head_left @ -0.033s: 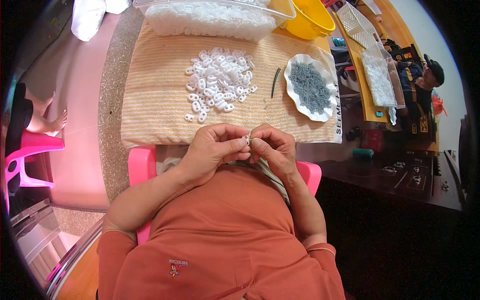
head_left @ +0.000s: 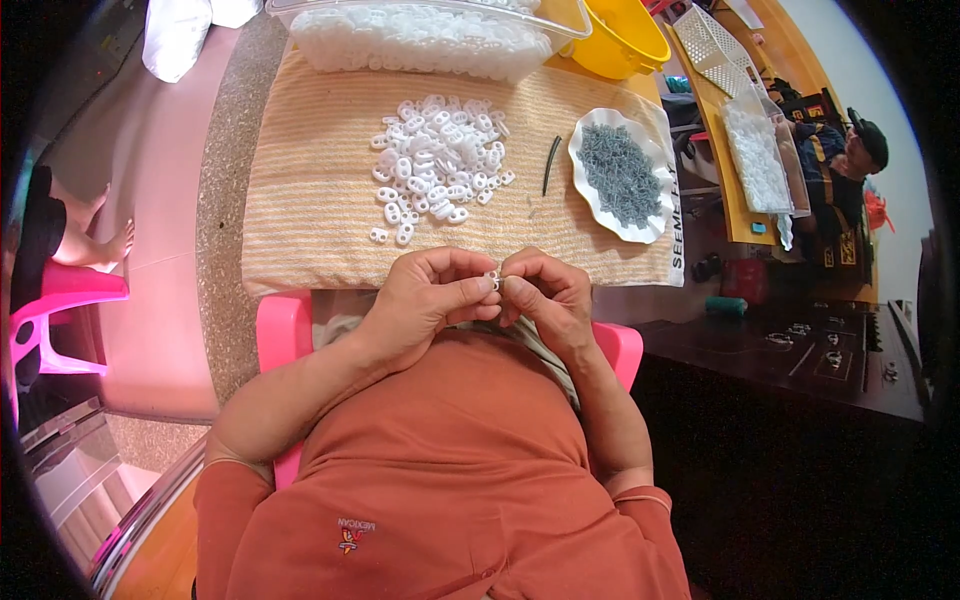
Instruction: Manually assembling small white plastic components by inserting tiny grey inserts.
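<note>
Close to my body, at the towel's near edge, both hands meet. Thumb and fingers of my left hand [head_left: 425, 300] pinch a small white plastic piece with holes [head_left: 493, 280]. My right hand [head_left: 552, 302] is closed at that piece's right side, its thumb and forefinger pressed together; anything between them is too small to make out. Beyond my hands lies a loose pile of white two-hole plastic pieces [head_left: 435, 155]. To the right, a white wavy-rimmed plate [head_left: 584, 197] holds a heap of tiny grey parts [head_left: 622, 172]. A thin dark curved strip [head_left: 551, 165] rests between pile and plate.
A striped yellow towel [head_left: 310, 170] covers the table. At its far side stand a clear bin [head_left: 560, 30] full of white pieces and a yellow basin [head_left: 630, 45]. A person [head_left: 850, 170] sits at another table on the right. A pink stool [head_left: 70, 290] stands left.
</note>
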A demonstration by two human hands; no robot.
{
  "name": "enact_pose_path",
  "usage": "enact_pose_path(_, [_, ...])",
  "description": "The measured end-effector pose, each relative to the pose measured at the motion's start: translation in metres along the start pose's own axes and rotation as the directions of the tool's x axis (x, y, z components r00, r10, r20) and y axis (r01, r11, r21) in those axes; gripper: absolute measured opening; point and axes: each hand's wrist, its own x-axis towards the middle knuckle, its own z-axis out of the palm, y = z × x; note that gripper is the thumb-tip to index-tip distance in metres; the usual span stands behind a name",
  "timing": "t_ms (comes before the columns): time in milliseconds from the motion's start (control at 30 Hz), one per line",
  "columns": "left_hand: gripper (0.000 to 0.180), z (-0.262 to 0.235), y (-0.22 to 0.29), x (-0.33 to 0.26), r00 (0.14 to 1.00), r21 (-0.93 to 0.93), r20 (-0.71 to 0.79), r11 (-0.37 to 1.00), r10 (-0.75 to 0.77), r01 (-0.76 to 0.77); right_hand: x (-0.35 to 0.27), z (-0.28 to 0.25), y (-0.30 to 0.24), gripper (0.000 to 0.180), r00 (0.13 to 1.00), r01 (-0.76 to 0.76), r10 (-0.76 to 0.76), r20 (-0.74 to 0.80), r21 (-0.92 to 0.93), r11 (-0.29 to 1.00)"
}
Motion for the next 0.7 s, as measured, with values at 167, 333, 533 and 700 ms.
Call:
enact_pose_path(167, [0.018,-0.0009,-0.0004,0.0011,1.000,0.003,-0.001,1.000,-0.001,0.001,0.0002,-0.0017,0.0019,0.011,1.000,-0.001,0.001,0.005,0.007,1.000])
enact_pose_path(333, [0.018,-0.0036,-0.0025,0.0029,1.000,-0.005,0.013,1.000,0.005,-0.005,0.0002,0.0004,-0.0009,0.010,1.000,-0.005,0.005,0.008,-0.016,1.000])
enact_pose_path(533, [0.018,-0.0030,-0.0026,0.0031,1.000,0.001,0.016,1.000,0.005,-0.005,-0.0003,0.0010,-0.0016,0.010,1.000,-0.009,0.009,0.006,-0.042,0.999])
enact_pose_path(700, [0.019,-0.0012,-0.0002,0.0019,1.000,0.016,0.027,1.000,-0.006,0.005,-0.0001,0.0015,-0.0029,0.010,1.000,-0.019,0.019,0.003,-0.038,0.999])
